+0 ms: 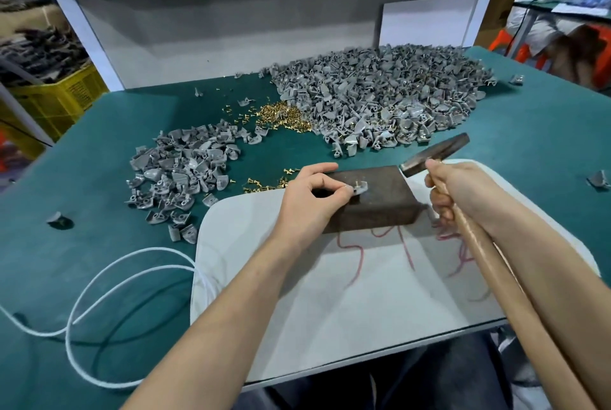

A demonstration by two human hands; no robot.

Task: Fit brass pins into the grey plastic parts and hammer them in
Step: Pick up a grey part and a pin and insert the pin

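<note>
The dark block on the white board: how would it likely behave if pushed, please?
The dark block looks like solid rusty metal, so probably heavy and stiff. Its broad flat base on the white board suggests sliding, not tipping.

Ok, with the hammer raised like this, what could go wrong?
The left hand pinches the grey part right beside the brass pin, so the hammer in the right hand could strike its fingertips. The pin stands proud and may tilt or bend under a glancing blow.
</note>
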